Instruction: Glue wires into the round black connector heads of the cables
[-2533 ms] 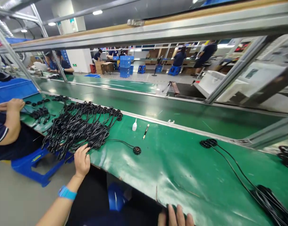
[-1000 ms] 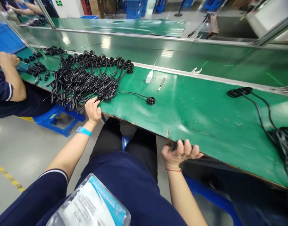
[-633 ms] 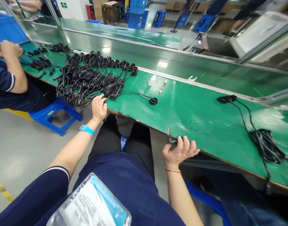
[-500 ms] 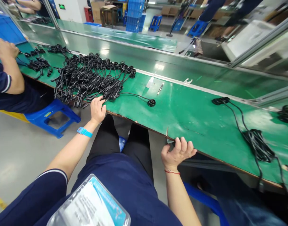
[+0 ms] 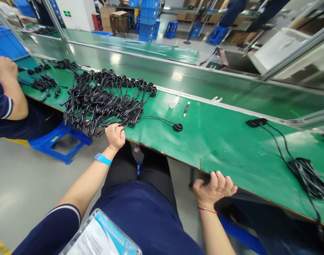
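My left hand (image 5: 115, 136) has its fingers curled over the front edge of the green workbench (image 5: 162, 136), right beside a large pile of black cables (image 5: 98, 99). Further right along that edge, my right hand (image 5: 215, 187) grips the bench near a small split in its covering. One cable from the pile stretches out to a round black end piece (image 5: 177, 127) lying between my hands. Behind it rest a small translucent bottle (image 5: 174, 102) and a slim black-and-white pen-like tool (image 5: 186, 109).
A coiled black cable bundle (image 5: 309, 177) lies on the bench at the right. At the left, a co-worker's hand (image 5: 4, 66) is raised beside smaller cable bunches, near a blue stool (image 5: 59, 140). A white hook-like piece (image 5: 216, 99) sits by the rear rail.
The view has shifted, so bench and cables appear lower and further right. Both my hands keep their places on the bench edge.
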Available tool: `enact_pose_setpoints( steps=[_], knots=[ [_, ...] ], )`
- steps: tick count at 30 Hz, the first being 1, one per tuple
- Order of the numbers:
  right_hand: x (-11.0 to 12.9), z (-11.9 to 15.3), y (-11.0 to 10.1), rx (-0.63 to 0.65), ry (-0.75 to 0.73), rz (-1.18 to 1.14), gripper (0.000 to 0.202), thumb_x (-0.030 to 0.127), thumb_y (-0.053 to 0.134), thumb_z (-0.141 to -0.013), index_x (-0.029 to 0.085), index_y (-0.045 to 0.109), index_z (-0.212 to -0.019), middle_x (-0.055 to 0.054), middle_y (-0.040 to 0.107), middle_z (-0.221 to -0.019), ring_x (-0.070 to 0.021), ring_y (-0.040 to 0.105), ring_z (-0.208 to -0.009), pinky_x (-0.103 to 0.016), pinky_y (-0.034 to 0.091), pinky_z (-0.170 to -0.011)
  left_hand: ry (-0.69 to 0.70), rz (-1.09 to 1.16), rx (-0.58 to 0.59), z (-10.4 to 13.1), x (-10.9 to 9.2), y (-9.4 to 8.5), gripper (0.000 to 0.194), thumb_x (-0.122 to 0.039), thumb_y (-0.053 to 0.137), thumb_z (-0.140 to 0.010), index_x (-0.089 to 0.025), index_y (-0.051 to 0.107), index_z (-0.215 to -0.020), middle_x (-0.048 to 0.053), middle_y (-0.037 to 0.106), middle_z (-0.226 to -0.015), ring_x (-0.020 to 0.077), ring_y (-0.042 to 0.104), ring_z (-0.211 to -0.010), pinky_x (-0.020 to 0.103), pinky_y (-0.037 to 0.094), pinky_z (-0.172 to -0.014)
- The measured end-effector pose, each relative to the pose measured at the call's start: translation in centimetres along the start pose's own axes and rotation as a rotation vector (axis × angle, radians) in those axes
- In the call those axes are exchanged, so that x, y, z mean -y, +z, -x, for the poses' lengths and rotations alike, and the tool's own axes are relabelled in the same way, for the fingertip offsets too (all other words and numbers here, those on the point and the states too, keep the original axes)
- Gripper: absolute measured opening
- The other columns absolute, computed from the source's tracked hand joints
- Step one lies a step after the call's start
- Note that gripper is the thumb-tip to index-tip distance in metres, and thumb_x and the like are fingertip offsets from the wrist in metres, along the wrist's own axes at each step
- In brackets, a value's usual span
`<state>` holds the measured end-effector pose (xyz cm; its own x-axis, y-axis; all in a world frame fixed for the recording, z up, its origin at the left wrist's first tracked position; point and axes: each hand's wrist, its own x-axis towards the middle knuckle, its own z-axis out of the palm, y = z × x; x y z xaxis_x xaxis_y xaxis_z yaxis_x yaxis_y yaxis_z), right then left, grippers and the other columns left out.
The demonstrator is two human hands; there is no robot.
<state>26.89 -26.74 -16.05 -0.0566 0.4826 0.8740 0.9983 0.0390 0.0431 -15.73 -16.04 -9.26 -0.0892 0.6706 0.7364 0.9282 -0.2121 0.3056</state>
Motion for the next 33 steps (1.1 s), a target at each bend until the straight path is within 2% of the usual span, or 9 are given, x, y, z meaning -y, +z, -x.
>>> enact_pose_setpoints(
  steps=[4,10,13,18,25,28,30,33],
  knots=[
    [-0.5,0.8,0.7,-0.014,0.014,-0.002,0.069,0.018,0.059,-0.062,0.024,0.044,-0.129,-0.014,0.058,-0.113,-0.041,0.051,-0.116,-0.07,0.035,-0.093,0.04,-0.004,-0.015,0.4,0.6,0.7,0.036,-0.039,0.039,-0.086,-0.017,0.068,-0.087,0.016,0.063,-0.097,0.0287,0.056,-0.093,0.042,0.034,-0.083],
    [-1.6,2.5,1.9,0.0,0.082,-0.014,0.066,0.021,0.062,-0.057,0.029,0.042,-0.119,-0.011,0.052,-0.108,-0.0423,0.045,-0.116,-0.073,0.028,-0.091,0.065,-0.022,-0.04,0.5,0.6,0.5,0.037,-0.04,0.037,-0.088,-0.019,0.068,-0.088,0.014,0.064,-0.097,0.0279,0.057,-0.093,0.042,0.035,-0.084],
    [-2.0,3.1,2.0,0.044,0.165,-0.028,0.061,0.022,0.064,-0.054,0.03,0.041,-0.111,-0.009,0.048,-0.104,-0.0425,0.044,-0.114,-0.073,0.024,-0.093,0.057,-0.035,-0.043,0.5,0.3,0.3,0.039,-0.04,0.036,-0.089,-0.019,0.069,-0.089,0.014,0.065,-0.098,0.0278,0.058,-0.093,0.042,0.035,-0.084],
    [-2.1,3.5,1.4,0.079,0.145,-0.036,0.063,0.02,0.065,-0.053,0.03,0.039,-0.11,-0.01,0.045,-0.109,-0.0426,0.041,-0.117,-0.075,0.017,-0.098,0.048,-0.055,-0.034,0.4,-0.2,-0.3,0.037,-0.037,0.037,-0.089,-0.018,0.068,-0.09,0.014,0.065,-0.099,0.0275,0.058,-0.094,0.041,0.036,-0.084],
    [-1.9,3.3,0.6,0.069,0.099,-0.022,0.068,0.019,0.068,-0.052,0.031,0.04,-0.112,-0.01,0.043,-0.109,-0.0445,0.04,-0.117,-0.077,0.021,-0.093,0.105,-0.053,-0.055,0.0,-0.8,-0.9,0.028,-0.029,0.042,-0.088,-0.017,0.067,-0.09,0.014,0.065,-0.098,0.0262,0.06,-0.094,0.04,0.039,-0.082],
    [-1.4,3.2,0.2,0.092,0.169,-0.046,0.067,0.018,0.067,-0.051,0.031,0.042,-0.112,-0.01,0.047,-0.107,-0.0446,0.043,-0.115,-0.075,0.025,-0.092,0.13,-0.052,-0.044,-0.2,-0.8,-1.0,0.025,-0.027,0.044,-0.088,-0.017,0.067,-0.091,0.014,0.065,-0.098,0.026,0.06,-0.093,0.04,0.041,-0.081],
    [-1.2,2.9,-0.2,0.101,0.198,-0.024,0.065,0.021,0.068,-0.052,0.032,0.044,-0.111,-0.009,0.051,-0.105,-0.0437,0.047,-0.112,-0.072,0.029,-0.091,0.134,-0.053,-0.026,-0.5,-0.9,-1.4,0.023,-0.027,0.045,-0.088,-0.018,0.066,-0.092,0.013,0.064,-0.098,0.0262,0.061,-0.092,0.04,0.042,-0.081],
    [-1.0,1.3,-1.1,0.047,0.134,0.018,0.053,0.027,0.067,-0.057,0.031,0.051,-0.107,-0.009,0.058,-0.099,-0.0423,0.053,-0.105,-0.066,0.036,-0.087,0.125,-0.05,0.02,-1.1,-1.6,-2.5,0.019,-0.024,0.049,-0.087,-0.019,0.064,-0.096,0.013,0.063,-0.099,0.0265,0.06,-0.092,0.041,0.044,-0.08]
  ],
)
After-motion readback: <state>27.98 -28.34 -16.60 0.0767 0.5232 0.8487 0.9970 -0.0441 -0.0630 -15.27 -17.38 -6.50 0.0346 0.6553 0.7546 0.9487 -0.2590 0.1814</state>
